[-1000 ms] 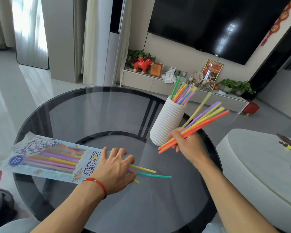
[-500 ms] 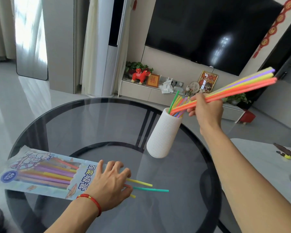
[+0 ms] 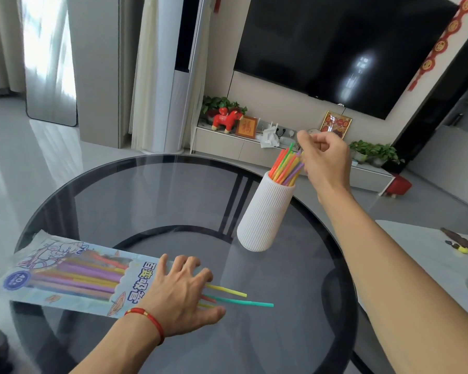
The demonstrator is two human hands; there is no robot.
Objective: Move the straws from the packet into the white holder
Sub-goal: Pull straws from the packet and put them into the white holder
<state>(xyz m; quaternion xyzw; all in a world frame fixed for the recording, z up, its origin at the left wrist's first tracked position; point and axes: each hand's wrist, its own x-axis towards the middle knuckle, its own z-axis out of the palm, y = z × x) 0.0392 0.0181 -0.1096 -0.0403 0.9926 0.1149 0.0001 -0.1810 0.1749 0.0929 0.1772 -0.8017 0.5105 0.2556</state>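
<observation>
The white ribbed holder (image 3: pixel 264 214) stands on the round glass table (image 3: pixel 152 190), right of centre, with a bundle of coloured straws (image 3: pixel 285 166) upright in it. My right hand (image 3: pixel 326 160) hovers just right of the straw tops, fingers loosely curled, with nothing visibly in its grip. The straw packet (image 3: pixel 65 276) lies flat at the left with several straws inside. My left hand (image 3: pixel 179 295) presses flat on the packet's open end, fingers spread. A yellow straw (image 3: pixel 227 290) and a teal straw (image 3: pixel 243 302) stick out from under its fingers.
A pale side table (image 3: pixel 427 255) with small objects stands at the right. Behind the glass table are a low TV cabinet (image 3: pixel 227 147) with a red toy horse (image 3: pixel 226 120) and plants, and a wall-mounted TV (image 3: pixel 343 47).
My right hand carried its bundle of straws up over the holder, and the bundle now stands inside it. My left hand stayed pressed on the packet.
</observation>
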